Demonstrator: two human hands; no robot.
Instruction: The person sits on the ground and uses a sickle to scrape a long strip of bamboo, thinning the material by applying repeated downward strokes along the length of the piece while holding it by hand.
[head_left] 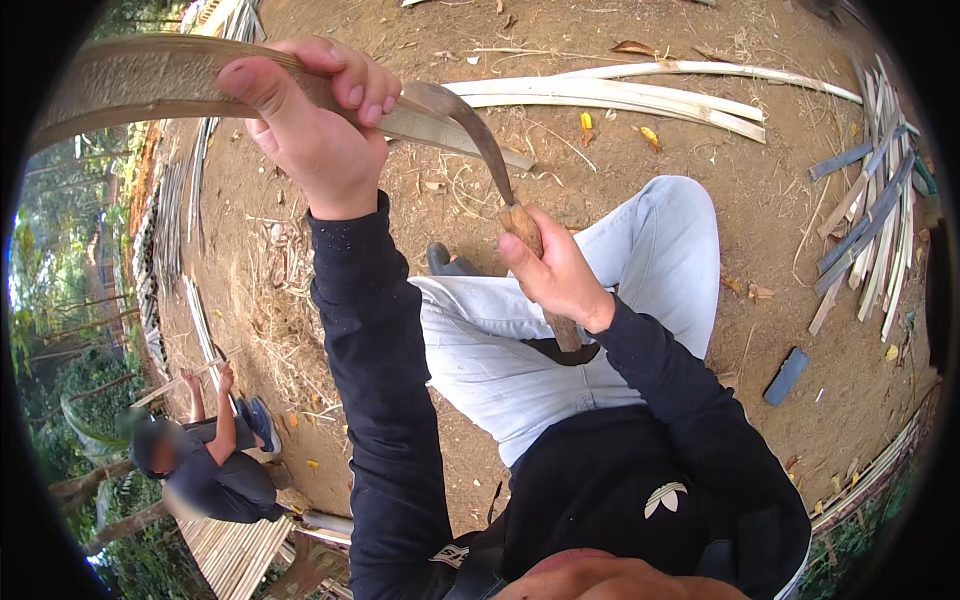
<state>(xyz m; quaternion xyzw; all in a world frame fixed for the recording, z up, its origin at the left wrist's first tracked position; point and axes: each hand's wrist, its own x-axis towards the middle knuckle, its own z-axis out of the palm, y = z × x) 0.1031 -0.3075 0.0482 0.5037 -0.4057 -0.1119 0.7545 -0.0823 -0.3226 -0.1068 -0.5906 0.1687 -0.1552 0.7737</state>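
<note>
Okay, your left grip (322,150) is pinching the strip (150,85), lying crosswise; your right grip (562,275) is clutching the knife (520,225), blade (489,150) curving up toward the strip.

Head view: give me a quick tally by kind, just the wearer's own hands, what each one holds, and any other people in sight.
Hands: 2 (left hand, right hand)
Wide strip, in the left: 1
Curved knife, in the right: 1
Co-worker, at lower left: 1
Total: 5
</note>
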